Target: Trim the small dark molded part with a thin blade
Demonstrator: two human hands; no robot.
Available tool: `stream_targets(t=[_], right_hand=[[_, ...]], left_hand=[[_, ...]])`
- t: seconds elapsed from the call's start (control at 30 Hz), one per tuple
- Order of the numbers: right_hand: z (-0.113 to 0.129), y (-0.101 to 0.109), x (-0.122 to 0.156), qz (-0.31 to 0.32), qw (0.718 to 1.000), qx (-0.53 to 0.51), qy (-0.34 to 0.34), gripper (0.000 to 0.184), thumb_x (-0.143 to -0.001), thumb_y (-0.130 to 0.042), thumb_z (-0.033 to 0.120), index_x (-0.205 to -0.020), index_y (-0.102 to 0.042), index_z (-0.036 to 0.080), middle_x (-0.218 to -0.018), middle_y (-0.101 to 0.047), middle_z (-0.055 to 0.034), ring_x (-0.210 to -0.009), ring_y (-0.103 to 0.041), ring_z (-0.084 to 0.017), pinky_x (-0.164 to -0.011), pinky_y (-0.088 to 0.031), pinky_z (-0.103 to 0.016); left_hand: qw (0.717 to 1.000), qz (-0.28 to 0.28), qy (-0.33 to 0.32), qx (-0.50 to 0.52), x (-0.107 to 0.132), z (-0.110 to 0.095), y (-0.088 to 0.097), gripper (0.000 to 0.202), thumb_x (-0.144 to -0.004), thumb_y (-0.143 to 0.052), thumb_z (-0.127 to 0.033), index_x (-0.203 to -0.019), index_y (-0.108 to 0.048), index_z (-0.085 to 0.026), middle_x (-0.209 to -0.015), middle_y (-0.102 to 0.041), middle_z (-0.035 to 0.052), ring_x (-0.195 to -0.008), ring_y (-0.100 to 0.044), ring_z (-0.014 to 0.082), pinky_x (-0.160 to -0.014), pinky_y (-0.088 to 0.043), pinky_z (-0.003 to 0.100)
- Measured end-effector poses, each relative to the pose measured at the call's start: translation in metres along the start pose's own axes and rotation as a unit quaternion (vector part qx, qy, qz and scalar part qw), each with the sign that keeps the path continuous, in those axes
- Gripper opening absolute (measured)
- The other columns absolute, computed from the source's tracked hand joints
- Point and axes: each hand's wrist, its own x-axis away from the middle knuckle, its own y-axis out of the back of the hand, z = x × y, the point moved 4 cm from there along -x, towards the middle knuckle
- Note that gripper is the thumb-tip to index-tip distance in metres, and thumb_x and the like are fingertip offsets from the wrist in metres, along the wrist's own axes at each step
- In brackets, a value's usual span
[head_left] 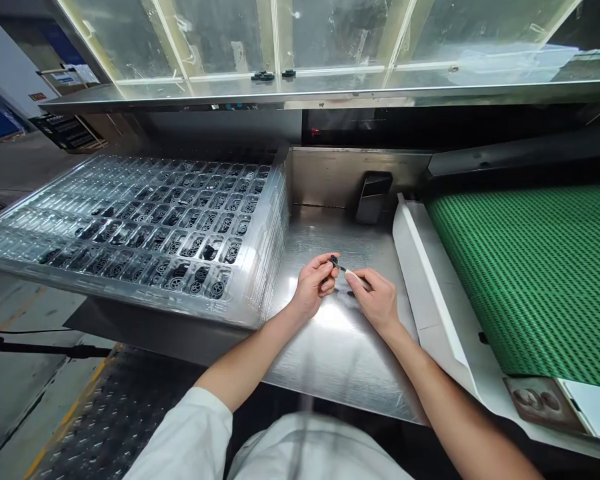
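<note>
While the left hand (314, 283) pinches a small black round plastic part (334, 261) at its fingertips, the right hand (375, 297) presses its fingers around a thin metal tool (347, 271), probably tweezers, whose long axis points left into the part. Both hover over the bare steel bench (330, 347); left of them lies a clear plastic compartment tray (145, 220), right a green ribbed conveyor belt (540, 273).

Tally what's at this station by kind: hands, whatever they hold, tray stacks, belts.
Hands: 2, left hand and right hand
Small black part, pinched in the left fingertips: 1
Thin tool in the right hand, tip at the part: 1
Stack of clear trays holding black parts: 1
Green conveyor belt: 1
Total: 6
</note>
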Motion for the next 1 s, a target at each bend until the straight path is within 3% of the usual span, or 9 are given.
stream_targets(t=[0.57, 1.0], right_hand=[[-0.0020, 0.0019, 0.0019, -0.014, 1.000, 0.012, 0.016, 0.040, -0.109, -0.061, 0.049, -0.081, -0.068, 0.021, -0.071, -0.063, 0.0017, -0.060, -0.054, -0.015, -0.060, -0.039, -0.030], [-0.0035, 0.0014, 0.0015, -0.006, 1.000, 0.020, -0.003, 0.047, -0.108, -0.057, 0.058, -0.081, -0.068, 0.022, -0.072, -0.065, -0.0003, -0.061, -0.057, -0.017, -0.061, -0.040, -0.032]], left_hand=[[1.000, -0.007, 0.005, -0.002, 0.0010, -0.0006, -0.0013, 0.054, -0.072, -0.091, -0.037, -0.115, -0.068, -0.013, -0.071, -0.057, -0.0032, -0.045, -0.031, 0.0011, -0.044, -0.012, 0.018], [1.000, -0.004, 0.014, 0.002, 0.0015, 0.0011, -0.0006, 0.052, -0.074, -0.090, -0.036, -0.115, -0.068, -0.013, -0.072, -0.056, -0.0031, -0.045, -0.031, 0.0008, -0.044, -0.013, 0.018]])
